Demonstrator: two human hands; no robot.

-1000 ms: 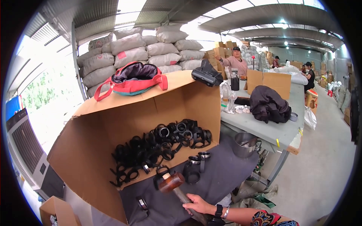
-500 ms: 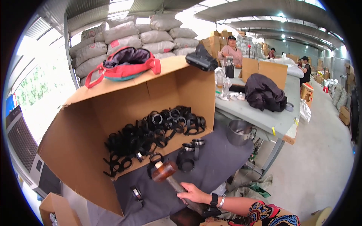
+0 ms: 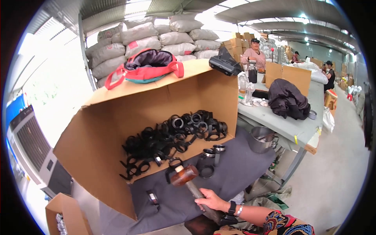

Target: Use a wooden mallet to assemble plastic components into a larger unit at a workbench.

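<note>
My right hand [image 3: 213,200] is wrapped round the grey handle of a mallet [image 3: 184,175] with a reddish-brown head and a pale end. The mallet's head hangs over the dark cloth [image 3: 235,166], beside a black ring-shaped part [image 3: 172,169] that it partly covers. Just right of it lie black parts with round metal rims [image 3: 207,170]. A single black part with a shiny metal band [image 3: 152,197] rests apart on the cloth, left of the mallet. My left hand does not show.
An open cardboard box [image 3: 94,164] on its side holds a heap of black ring parts [image 3: 172,135]. On top sits a red bag [image 3: 150,68]. At right are a metal pot [image 3: 261,139] and a grey table [image 3: 254,111] with dark cloth [image 3: 288,100]. A person [image 3: 252,55] stands behind.
The whole view has shifted, so the box, cloth and table appear farther right. My right hand keeps its grip on the mallet, which stays over nearly the same spot on the cloth.
</note>
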